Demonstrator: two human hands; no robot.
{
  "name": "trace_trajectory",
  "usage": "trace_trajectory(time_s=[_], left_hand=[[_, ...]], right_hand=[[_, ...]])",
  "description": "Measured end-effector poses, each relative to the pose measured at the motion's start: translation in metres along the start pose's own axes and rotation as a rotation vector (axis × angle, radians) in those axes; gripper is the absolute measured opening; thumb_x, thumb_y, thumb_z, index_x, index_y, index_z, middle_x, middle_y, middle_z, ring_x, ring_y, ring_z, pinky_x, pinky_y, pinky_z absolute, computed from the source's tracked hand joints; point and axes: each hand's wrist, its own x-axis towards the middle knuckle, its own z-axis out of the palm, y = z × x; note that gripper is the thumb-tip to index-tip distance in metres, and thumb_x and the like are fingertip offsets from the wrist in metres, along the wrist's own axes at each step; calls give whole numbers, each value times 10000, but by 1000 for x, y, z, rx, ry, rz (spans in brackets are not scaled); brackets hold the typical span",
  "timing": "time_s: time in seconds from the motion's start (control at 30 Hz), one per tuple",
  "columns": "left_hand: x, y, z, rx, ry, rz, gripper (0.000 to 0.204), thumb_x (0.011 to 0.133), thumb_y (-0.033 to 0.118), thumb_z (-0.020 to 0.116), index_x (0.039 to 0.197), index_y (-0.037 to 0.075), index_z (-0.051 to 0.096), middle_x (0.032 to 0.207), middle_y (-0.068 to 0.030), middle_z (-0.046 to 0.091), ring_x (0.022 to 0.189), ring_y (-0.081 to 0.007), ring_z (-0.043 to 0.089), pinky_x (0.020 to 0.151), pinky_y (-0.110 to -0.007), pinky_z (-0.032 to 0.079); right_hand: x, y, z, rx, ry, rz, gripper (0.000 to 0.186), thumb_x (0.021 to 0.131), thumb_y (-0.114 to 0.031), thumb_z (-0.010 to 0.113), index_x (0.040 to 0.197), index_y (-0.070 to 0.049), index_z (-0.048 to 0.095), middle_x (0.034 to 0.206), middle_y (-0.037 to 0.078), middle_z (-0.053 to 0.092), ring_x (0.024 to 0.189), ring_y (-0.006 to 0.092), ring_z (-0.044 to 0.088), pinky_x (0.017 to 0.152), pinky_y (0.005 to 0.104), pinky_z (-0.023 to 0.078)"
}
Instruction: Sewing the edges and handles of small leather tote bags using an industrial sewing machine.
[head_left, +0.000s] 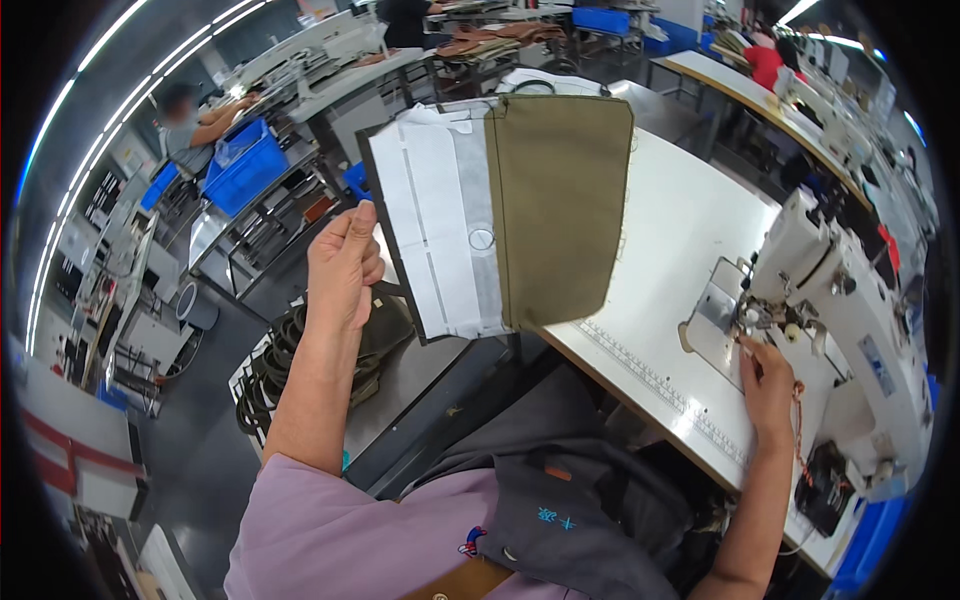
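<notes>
My left hand (345, 255) is closed on the left edge of a fabric piece (560, 200), raised over the front left of the sewing table. The piece is olive on its right part and white on its left, with a dark left border and a small round ring in the pale middle band. At the right, my right hand (765, 370) has its fingers curled at the needle area of a white sewing machine (805, 250), by the metal plate (715, 305). What those fingers hold, if anything, is too small to make out.
The white tabletop (680, 190) has a ruler strip along its front edge. A side table (400, 395) at lower left carries a stack of dark olive pieces (300, 370). Blue bins (240, 170) and other workbenches stand around. Co-workers (185, 135) sit or stand farther back.
</notes>
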Motion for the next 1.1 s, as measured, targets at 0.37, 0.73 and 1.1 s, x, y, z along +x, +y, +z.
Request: trace_trajectory(time_s=[0.37,0.73,1.1], left_hand=[[-26,6,-65,-6,109,-50,324,973,372,754,919,69,653,591,110,337,479,-22,255,457,-229,202],[-44,-1,-135,77,345,-74,329,964,369,767,925,58,666,586,117,344,468,-12,246,448,-220,188],[-35,-32,-202,119,457,-244,312,976,362,755,930,69,656,602,114,343,469,-23,254,449,-226,197]], right_hand=[[-3,3,1,-26,-27,9,239,959,-12,622,1178,-16,719,786,76,541,699,183,517,654,318,430],[-3,9,1,8,-77,107,266,1015,-19,566,1249,9,690,861,72,590,745,152,509,689,293,423],[-4,19,1,15,-123,103,275,1066,-77,541,1291,11,674,967,69,632,828,134,549,761,263,451]])
